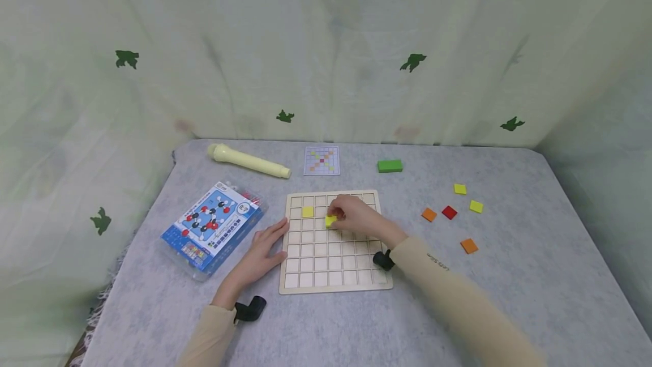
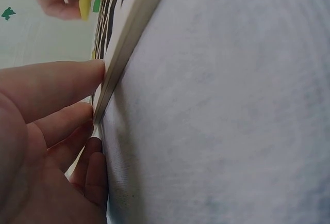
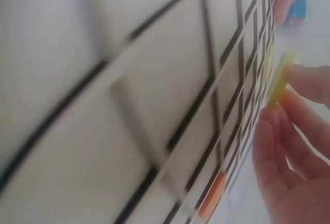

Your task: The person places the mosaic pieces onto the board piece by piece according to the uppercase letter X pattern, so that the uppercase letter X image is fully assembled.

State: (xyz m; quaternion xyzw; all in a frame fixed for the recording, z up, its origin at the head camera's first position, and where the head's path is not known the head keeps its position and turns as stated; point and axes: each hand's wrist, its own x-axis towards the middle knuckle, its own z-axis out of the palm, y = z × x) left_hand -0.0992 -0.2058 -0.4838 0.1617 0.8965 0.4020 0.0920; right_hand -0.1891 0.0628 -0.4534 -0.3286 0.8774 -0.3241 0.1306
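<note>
Sleeved forearms fill the lower frame, reaching up the picture. Right hand (image 1: 356,215) pinches a yellow tile (image 1: 330,220) between curled fingertips, edge-on just over the wooden grid board (image 1: 336,285), above centre of its cells and right of another yellow tile (image 1: 308,212) already seated. Left hand (image 1: 265,248) lies flat, straight fingers (image 2: 56,82) against the board's left edge. Loose tiles (image 1: 449,212) lie well apart on the surface (image 1: 509,299), right.

Rear of counter (image 1: 509,310): cream flashlight (image 1: 248,161), pattern card (image 1: 321,161), green block (image 1: 389,166). Left side: blue molecular kit box (image 1: 213,225). Right side: loose tiles (image 1: 449,212), well apart.
</note>
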